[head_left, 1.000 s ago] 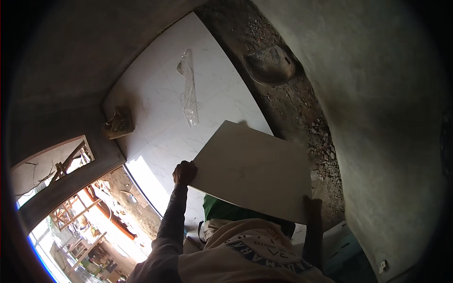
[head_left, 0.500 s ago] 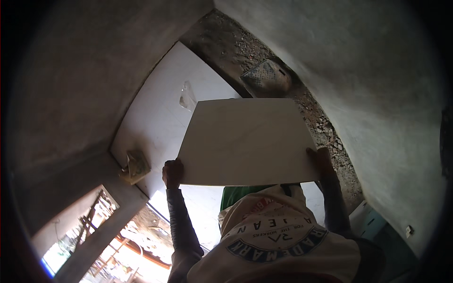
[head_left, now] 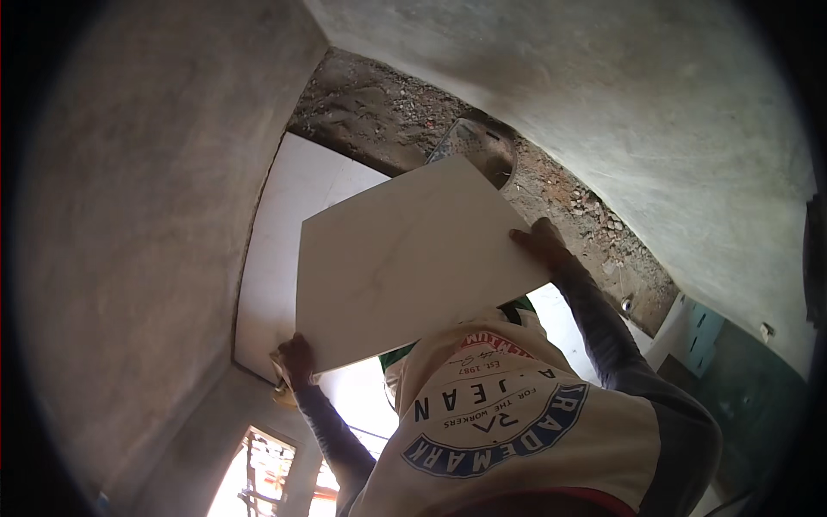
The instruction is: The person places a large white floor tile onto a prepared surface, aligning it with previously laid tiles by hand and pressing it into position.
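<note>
I hold a large pale marble-look tile (head_left: pixel 409 258) up in front of my body. My left hand (head_left: pixel 296 356) is closed on its lower left corner, and my right hand (head_left: pixel 540 244) grips its right edge, higher in the view. The tile is tilted, with its top corner over a curved, dull plate (head_left: pixel 495 146) lying in the bare strip of rubble floor (head_left: pixel 379 103). Beneath and to the left, white laid tiles (head_left: pixel 323 168) show, partly hidden by the one I hold. My shirt front fills the lower middle.
Grey plastered walls (head_left: pixel 138 198) rise close on the left and right. A bright opening (head_left: pixel 263 470) with wooden pieces beyond is at lower left. A greenish panel (head_left: pixel 702 332) stands at lower right, near a small fitting (head_left: pixel 767 330) on the wall.
The view has turned. The held tile has moved up and tilted, its right side rising and my right hand moving higher with it; it now hides the plastic strip on the laid tiles.
</note>
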Demonstrator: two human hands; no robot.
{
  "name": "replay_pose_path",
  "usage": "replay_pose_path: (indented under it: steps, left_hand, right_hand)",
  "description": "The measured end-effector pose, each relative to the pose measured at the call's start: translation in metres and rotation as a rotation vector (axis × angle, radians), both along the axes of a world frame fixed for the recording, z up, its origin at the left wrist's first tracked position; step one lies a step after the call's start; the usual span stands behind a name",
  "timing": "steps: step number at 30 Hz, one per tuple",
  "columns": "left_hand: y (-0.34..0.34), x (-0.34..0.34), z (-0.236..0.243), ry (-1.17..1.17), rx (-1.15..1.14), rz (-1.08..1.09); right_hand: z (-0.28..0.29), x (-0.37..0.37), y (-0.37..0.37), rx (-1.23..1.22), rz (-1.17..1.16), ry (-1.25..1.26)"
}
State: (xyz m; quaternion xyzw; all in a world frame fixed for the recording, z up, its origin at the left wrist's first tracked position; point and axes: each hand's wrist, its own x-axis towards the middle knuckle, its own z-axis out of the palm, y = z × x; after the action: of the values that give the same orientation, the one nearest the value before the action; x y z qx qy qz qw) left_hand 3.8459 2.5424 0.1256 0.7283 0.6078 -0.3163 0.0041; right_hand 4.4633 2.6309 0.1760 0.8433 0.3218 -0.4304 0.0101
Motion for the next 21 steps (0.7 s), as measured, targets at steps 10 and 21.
replay_pose_path:
  steps: [10,21]
  left_hand:
    - [0.195,-0.105,-0.001,-0.373,0.021,0.452]
    - [0.327,-0.078,-0.011,-0.516,0.067,0.406]
  right_hand:
    - [0.009,-0.108,0.066,0.12,-0.142,0.078]
    - [-0.044,-0.116,0.088,0.177,-0.245,-0.044]
